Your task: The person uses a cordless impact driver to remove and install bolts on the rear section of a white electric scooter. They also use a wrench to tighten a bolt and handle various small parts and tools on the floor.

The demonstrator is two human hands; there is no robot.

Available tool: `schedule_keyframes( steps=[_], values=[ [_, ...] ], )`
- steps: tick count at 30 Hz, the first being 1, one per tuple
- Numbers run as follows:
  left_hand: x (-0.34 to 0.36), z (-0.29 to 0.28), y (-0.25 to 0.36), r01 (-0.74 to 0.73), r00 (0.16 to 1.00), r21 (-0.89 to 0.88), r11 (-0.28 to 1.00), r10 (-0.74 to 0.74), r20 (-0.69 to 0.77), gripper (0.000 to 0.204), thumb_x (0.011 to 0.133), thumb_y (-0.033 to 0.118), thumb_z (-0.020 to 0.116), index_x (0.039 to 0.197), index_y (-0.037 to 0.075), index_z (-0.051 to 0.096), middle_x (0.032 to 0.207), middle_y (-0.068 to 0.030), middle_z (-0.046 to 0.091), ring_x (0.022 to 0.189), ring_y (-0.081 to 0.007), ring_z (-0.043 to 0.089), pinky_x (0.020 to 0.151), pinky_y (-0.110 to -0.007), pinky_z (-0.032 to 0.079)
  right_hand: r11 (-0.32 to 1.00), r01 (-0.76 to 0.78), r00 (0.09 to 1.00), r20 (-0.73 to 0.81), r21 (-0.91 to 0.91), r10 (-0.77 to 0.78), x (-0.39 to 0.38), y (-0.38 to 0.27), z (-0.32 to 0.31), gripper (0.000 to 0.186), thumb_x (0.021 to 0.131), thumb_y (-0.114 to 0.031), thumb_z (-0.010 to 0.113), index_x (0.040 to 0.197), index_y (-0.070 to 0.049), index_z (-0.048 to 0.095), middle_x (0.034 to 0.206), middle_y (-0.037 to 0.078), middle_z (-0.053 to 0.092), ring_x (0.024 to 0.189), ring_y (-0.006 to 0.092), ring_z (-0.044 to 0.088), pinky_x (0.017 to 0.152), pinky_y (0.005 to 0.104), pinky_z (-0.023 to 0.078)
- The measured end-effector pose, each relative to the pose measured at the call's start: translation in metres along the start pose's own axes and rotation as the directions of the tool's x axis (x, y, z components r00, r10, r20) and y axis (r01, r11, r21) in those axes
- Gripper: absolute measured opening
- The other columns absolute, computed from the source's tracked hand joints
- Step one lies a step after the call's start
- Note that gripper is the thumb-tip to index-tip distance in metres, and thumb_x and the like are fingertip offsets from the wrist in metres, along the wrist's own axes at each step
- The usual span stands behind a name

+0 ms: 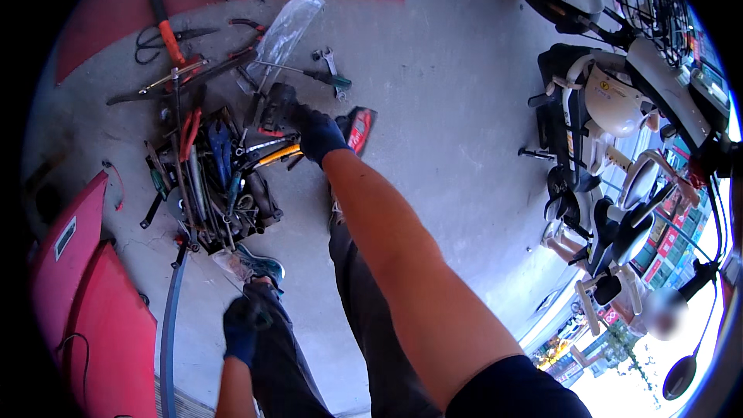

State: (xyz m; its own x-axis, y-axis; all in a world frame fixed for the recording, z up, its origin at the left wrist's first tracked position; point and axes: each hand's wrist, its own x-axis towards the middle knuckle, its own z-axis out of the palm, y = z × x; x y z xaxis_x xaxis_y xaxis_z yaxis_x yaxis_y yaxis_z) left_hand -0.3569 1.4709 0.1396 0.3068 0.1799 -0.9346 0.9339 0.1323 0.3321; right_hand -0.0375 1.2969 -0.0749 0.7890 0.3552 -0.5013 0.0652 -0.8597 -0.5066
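Note:
My right hand [321,137], in a dark blue glove, is wrapped round the handle of a black cordless impact wrench [279,107]. Its red battery [361,130] sticks out on the far side of the hand. The tool hovers by the right edge of a heap of hand tools [220,178], where blue-handled pliers [220,143], red handles and several wrenches lie jumbled. Low in the picture, my gloved left hand [246,329] is closed beside my knee. Something dark seems to be in its fingers, too blurred to name.
Beyond the heap lie an orange-handled hammer [169,40], scissors [151,45], a clear plastic bag [290,27], a screwdriver [329,79] and a wrench [331,62]. Red panels [112,333] stand at the left. Parked scooters [611,101] line the right side. My shoe [263,265] touches the heap's near side.

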Motion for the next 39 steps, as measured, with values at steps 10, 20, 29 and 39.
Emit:
schedule_keyframes(
  steps=[10, 20, 29, 39],
  values=[
    [0.114, -0.038, 0.112, 0.023, 0.985, 0.181, 0.983, 0.009, -0.174, 0.014, 0.081, 0.023, 0.061, 0.077, 0.010, 0.055, 0.061, -0.0042, 0.057, 0.047, -0.0145, 0.054, 0.042, -0.029, 0.045, 0.997, -0.072, 0.881, 0.469, 0.012, 0.058, -0.132, 0.050, -0.110, 0.034, 0.076, -0.023, 0.055, 0.103, -0.003, 0.057, 0.098, 0.023, 0.061, 0.094, 0.0394, 0.058, 0.080, 0.0437, 0.047],
    [0.132, -0.033, 0.083, -0.160, 0.947, 0.405, 0.900, 0.255, -0.193, 0.022, 0.084, 0.027, 0.056, 0.084, 0.006, 0.063, 0.079, -0.0103, 0.065, 0.075, -0.0242, 0.062, 0.065, -0.036, 0.049, 0.883, -0.430, 0.857, 0.393, 0.187, 0.334, -0.289, 0.165, -0.159, 0.016, 0.080, -0.016, 0.060, 0.091, -0.004, 0.059, 0.076, 0.012, 0.062, 0.066, 0.0235, 0.061, 0.059, 0.0337, 0.049],
    [0.118, -0.010, 0.100, 0.115, 0.859, 0.652, 0.750, 0.254, -0.444, 0.034, 0.081, 0.030, 0.056, 0.105, 0.005, 0.057, 0.102, -0.0223, 0.060, 0.098, -0.0381, 0.057, 0.084, -0.046, 0.045, 0.477, -0.763, 0.638, 0.624, 0.436, 0.451, -0.288, 0.126, -0.149, 0.015, 0.083, -0.010, 0.057, 0.097, -0.005, 0.056, 0.073, 0.006, 0.060, 0.059, 0.0120, 0.056, 0.052, 0.0253, 0.046],
    [0.066, -0.018, 0.035, 0.333, 0.943, 0.758, 0.562, -0.176, -0.283, 0.072, 0.082, 0.059, 0.044, 0.125, 0.002, 0.048, 0.131, -0.0258, 0.042, 0.124, -0.0353, 0.038, 0.102, -0.040, 0.033, 0.449, -0.774, 0.632, 0.590, 0.446, 0.503, -0.295, 0.105, -0.168, 0.015, 0.084, -0.011, 0.055, 0.098, -0.006, 0.055, 0.072, 0.006, 0.059, 0.060, 0.0129, 0.056, 0.053, 0.0259, 0.047]
  ],
)
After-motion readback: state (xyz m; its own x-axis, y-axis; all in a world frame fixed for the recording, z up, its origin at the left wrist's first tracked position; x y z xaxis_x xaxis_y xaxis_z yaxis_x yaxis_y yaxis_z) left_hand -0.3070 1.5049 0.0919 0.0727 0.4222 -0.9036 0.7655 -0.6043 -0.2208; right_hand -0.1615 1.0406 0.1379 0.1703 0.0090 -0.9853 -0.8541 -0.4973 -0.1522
